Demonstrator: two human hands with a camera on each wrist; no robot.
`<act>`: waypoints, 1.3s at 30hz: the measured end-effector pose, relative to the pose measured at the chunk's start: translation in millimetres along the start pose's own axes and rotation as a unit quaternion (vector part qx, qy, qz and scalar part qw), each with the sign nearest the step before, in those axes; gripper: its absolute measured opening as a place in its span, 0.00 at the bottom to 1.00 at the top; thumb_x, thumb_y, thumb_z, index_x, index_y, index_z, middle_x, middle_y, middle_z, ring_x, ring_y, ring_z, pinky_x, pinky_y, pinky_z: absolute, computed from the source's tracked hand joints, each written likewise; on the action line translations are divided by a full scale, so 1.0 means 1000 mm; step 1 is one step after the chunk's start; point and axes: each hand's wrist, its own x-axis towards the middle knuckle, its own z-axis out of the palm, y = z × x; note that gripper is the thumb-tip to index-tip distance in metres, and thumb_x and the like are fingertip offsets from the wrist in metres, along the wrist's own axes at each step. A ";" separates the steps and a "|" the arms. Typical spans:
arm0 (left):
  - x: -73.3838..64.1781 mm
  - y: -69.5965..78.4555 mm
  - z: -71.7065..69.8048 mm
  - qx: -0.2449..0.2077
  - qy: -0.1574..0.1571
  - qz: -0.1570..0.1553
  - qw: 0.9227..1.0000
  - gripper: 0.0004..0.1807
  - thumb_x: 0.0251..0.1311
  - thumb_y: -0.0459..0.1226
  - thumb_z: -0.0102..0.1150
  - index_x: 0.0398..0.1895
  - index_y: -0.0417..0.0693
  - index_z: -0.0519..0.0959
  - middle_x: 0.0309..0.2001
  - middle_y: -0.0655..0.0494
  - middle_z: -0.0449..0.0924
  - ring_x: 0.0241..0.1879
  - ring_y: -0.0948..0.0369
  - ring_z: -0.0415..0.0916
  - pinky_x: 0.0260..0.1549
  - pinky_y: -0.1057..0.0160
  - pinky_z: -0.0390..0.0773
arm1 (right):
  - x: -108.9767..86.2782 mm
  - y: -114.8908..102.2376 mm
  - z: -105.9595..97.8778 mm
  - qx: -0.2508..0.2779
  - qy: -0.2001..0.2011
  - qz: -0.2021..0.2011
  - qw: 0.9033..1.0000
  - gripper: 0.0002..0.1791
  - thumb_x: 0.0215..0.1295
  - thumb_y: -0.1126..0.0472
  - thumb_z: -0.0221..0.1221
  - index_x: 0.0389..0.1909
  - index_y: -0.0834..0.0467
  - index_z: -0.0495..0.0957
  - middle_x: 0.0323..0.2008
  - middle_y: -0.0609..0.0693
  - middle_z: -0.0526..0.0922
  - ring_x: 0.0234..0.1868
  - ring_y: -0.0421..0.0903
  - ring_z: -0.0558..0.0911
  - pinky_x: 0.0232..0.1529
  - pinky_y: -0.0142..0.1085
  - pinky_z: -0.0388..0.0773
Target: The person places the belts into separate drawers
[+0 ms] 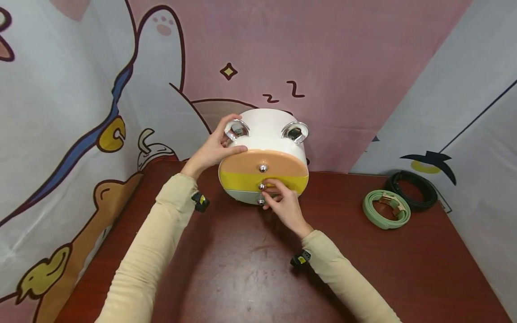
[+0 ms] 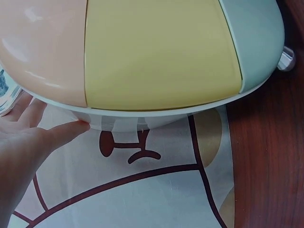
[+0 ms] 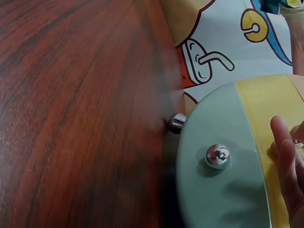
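Note:
A small rounded drawer box (image 1: 266, 134) has a white shell and three front panels: an orange one (image 1: 238, 162), a yellow one (image 1: 238, 181) and a pale green one (image 3: 228, 190). Each panel bears a silver knob. Two shiny silver rings (image 1: 295, 132) stick out on top like eyes. My left hand (image 1: 210, 152) grips the box's upper left side around the left ring, thumb along the shell above the orange panel. With thumb and fingertips, my right hand (image 1: 286, 206) pinches the yellow panel's knob (image 1: 261, 186), just above the green panel's knob (image 3: 218, 156).
The box stands at the back of a dark red-brown wooden table (image 1: 242, 269), close to a cartoon-printed backdrop (image 1: 323, 67). At the right lie a coiled light green belt (image 1: 375, 218) and a coiled black belt (image 1: 428, 197). A silver foot (image 3: 176, 123) shows under the box.

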 end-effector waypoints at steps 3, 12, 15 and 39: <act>0.001 0.001 0.001 0.004 0.000 0.000 1.000 0.41 0.59 0.27 0.63 0.71 0.47 0.51 0.49 0.42 0.71 0.25 0.61 0.63 0.23 0.68 0.63 | 0.000 0.002 0.003 0.004 0.008 -0.001 1.000 0.16 0.58 0.79 0.61 0.48 0.71 0.75 0.35 0.67 0.83 0.17 0.57 0.81 0.14 0.32 0.73; 0.003 0.000 0.002 0.011 0.002 0.003 1.000 0.41 0.59 0.28 0.64 0.71 0.47 0.52 0.49 0.42 0.69 0.23 0.61 0.58 0.22 0.69 0.62 | 0.001 0.008 0.016 0.003 0.080 -0.046 0.996 0.14 0.54 0.79 0.64 0.42 0.73 0.75 0.30 0.65 0.83 0.24 0.59 0.83 0.25 0.42 0.80; 0.005 -0.001 0.003 0.002 -0.001 0.008 1.000 0.41 0.59 0.26 0.63 0.71 0.46 0.51 0.53 0.41 0.68 0.29 0.60 0.67 0.26 0.68 0.66 | 0.003 0.007 0.020 -0.014 0.118 -0.056 0.991 0.13 0.52 0.79 0.66 0.38 0.73 0.76 0.27 0.64 0.83 0.25 0.57 0.83 0.26 0.41 0.80; 0.003 -0.005 0.000 0.000 0.001 0.017 1.000 0.41 0.59 0.26 0.63 0.71 0.45 0.51 0.53 0.43 0.68 0.27 0.61 0.62 0.25 0.67 0.60 | -0.007 0.003 0.042 -0.049 0.208 -0.072 0.974 0.12 0.48 0.80 0.66 0.34 0.71 0.76 0.23 0.60 0.82 0.21 0.52 0.83 0.21 0.41 0.79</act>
